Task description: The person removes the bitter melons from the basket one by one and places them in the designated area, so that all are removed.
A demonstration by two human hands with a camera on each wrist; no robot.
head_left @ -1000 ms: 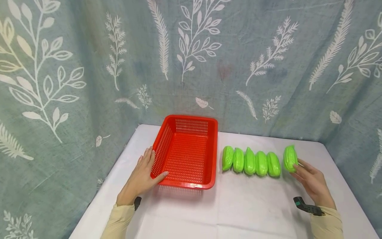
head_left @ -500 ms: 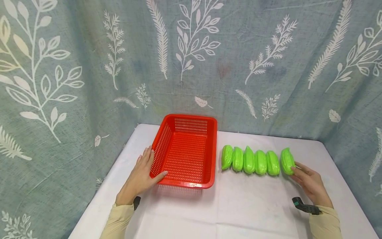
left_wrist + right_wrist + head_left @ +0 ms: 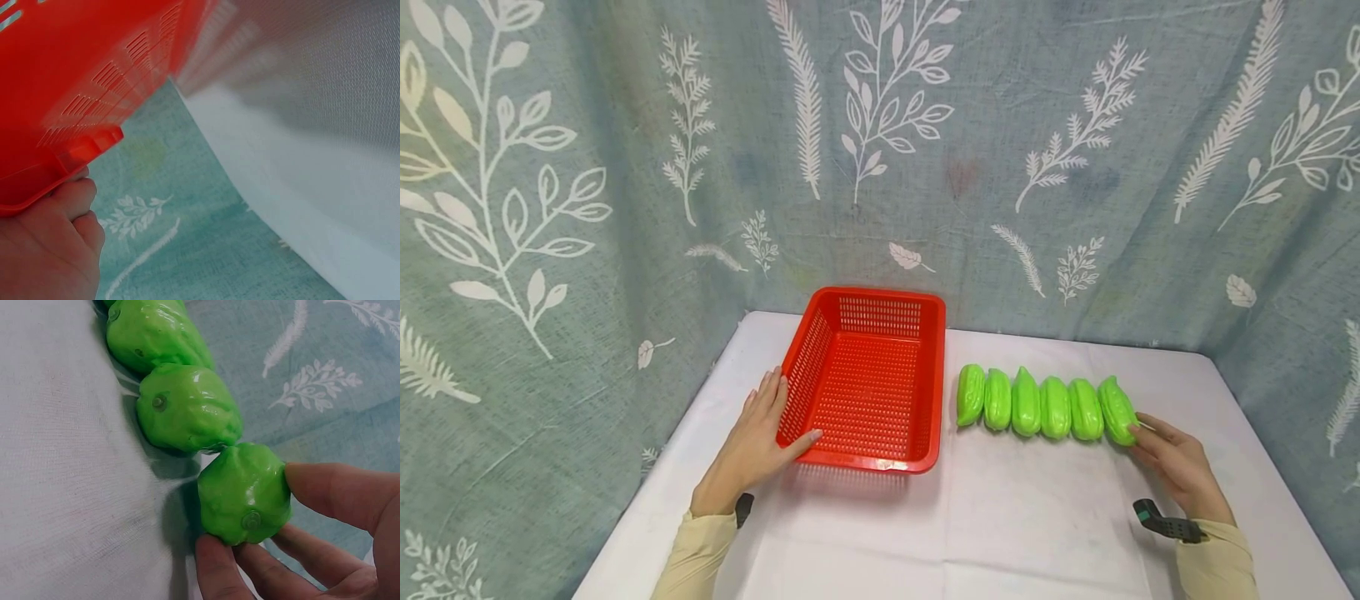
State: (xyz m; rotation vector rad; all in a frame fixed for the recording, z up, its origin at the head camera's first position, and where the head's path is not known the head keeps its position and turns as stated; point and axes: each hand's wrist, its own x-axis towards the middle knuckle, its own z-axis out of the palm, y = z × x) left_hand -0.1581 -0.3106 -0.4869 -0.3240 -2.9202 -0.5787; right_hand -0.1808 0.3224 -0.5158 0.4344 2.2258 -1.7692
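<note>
My right hand point(image 3: 1180, 467) pinches the near end of a bright green toy bitter melon point(image 3: 1117, 411), the rightmost of a row. In the right wrist view, thumb and fingers hold this ridged melon point(image 3: 245, 494) by its sides, close against or touching the neighbouring melon point(image 3: 187, 409). Several similar melons point(image 3: 1027, 402) lie side by side to its left. My left hand point(image 3: 754, 446) rests on the near left corner of a red plastic basket point(image 3: 936, 383), fingers fairly straight along the left rim and thumb over the front rim. Seen from the left wrist, the knuckles lie beside the basket's rim point(image 3: 94, 147).
A white cloth covers the table point(image 3: 1037, 525). Blue-green curtains point(image 3: 970, 167) with white leaf prints stand close behind and at both sides. The basket's slotted walls enclose a bare bottom, left of the melon row.
My right hand has moved the held bitter melon left and lowered it beside the row, and it now leans with its top to the left. The left hand has kept its place.
</note>
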